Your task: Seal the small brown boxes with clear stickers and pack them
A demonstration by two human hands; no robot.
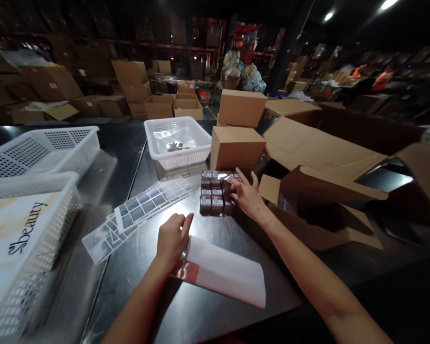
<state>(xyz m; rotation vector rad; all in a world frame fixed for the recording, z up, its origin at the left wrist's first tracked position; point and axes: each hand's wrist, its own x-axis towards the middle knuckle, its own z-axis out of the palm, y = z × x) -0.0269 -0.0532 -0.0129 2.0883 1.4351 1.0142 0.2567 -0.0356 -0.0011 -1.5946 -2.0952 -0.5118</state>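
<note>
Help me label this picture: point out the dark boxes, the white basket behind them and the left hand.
Dark boxes (217, 205): head view, a near box.
White basket (182, 159): head view, near wall.
Left hand (169, 241): head view, its back.

Stuffed bags (253, 79) sit beside a dark pillar (281, 50).

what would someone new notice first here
Probably the block of small dark boxes at the centre, with the right hand at its right side. Then the pale, red-patched strip extending from the left hand in front, and the big open carton on the right.
</note>
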